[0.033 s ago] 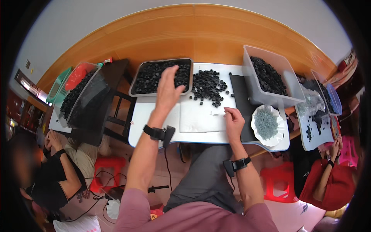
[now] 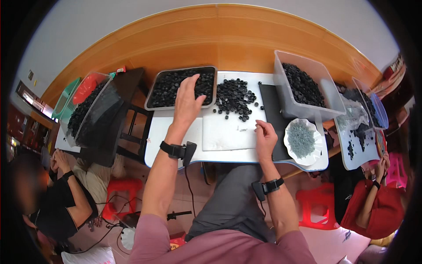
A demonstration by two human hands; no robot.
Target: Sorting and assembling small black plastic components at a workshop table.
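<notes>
My left hand (image 2: 188, 102) is over the near right part of a metal tray (image 2: 150, 99) full of small black round pieces (image 2: 169, 88). Its fingers are stretched out and the thumb stands apart, with nothing visible in the grip. My right hand (image 2: 266, 138) is at the right edge of a white board (image 2: 226, 136), fingers curled and thumb and forefinger together. Whatever they may pinch is too small to make out. On the board's far part lies a loose pile of black pieces (image 2: 235, 97). A few tiny slivers (image 2: 242, 130) lie nearer to me.
Right of the board are a dark mat (image 2: 271, 103), a scalloped white dish (image 2: 318, 152) with grey-green bits, and a clear bin (image 2: 323, 112) of black pieces. Two people sit at side tables, left and right. Another bin (image 2: 88, 114) stands left. A wooden panel (image 2: 246, 39) rises behind.
The whole view has shifted very slightly to the left. Both hands keep their pose and place over the table.
</notes>
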